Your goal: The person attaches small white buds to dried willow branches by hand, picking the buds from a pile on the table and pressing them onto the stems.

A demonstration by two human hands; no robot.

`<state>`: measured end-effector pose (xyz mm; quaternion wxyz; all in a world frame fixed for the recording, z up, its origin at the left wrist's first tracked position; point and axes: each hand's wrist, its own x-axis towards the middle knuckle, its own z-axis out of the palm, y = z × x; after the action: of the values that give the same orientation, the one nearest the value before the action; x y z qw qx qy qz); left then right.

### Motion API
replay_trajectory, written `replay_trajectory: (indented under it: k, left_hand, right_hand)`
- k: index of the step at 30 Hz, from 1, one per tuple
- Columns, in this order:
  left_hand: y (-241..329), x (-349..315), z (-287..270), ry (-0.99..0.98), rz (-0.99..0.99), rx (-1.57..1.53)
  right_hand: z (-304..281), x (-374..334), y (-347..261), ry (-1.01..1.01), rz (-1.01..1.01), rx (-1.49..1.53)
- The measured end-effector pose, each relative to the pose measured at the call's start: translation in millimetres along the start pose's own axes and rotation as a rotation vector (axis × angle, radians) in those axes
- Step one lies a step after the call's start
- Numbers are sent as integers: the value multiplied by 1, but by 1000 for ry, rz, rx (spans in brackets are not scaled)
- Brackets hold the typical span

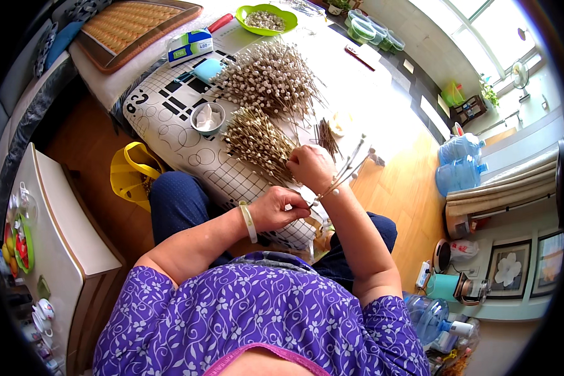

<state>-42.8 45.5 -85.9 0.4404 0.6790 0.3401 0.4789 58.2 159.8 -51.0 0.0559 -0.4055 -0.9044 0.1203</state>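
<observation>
Thumb and fingers of my left hand (281,209) pinch the lower ends of a few thin stems (351,164) with pale buds. These stems slant up to the right, across my right wrist. My right hand (312,167) is curled at the edge of the smaller pile of brown budded stems (257,143); its fingertips are hidden, so what it grips cannot be made out. Behind lies a larger pile of white-budded stems (266,78). A short bundle of bare brown sticks (326,138) lies just beyond my right hand, beside a cream-coloured roll (340,123).
A patterned cloth covers the table (163,135). On it stand a small bowl with white tissue (207,118), a blue-and-white box (190,46) and a green dish of buds (266,20). A yellow bag (131,172) sits on the floor at left; water jugs (460,163) stand right.
</observation>
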Motion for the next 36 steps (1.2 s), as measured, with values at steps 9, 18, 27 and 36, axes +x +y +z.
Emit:
replay_trajectory:
  k: [9, 18, 27, 36]
  left_hand:
    - [-4, 0, -6, 88, -6, -61]
    - [-18, 5, -13, 202, -217, -538]
    - [-11, 5, -6, 179, -132, -269]
    - [-2, 4, -11, 162, 43, 104]
  right_hand:
    - [-18, -26, 21, -18, 218, 1072]
    - [-13, -45, 22, -67, 203, 1213]
    - [1, -49, 10, -46, 157, 1387]
    - [-4, -59, 9, -53, 118, 1114]
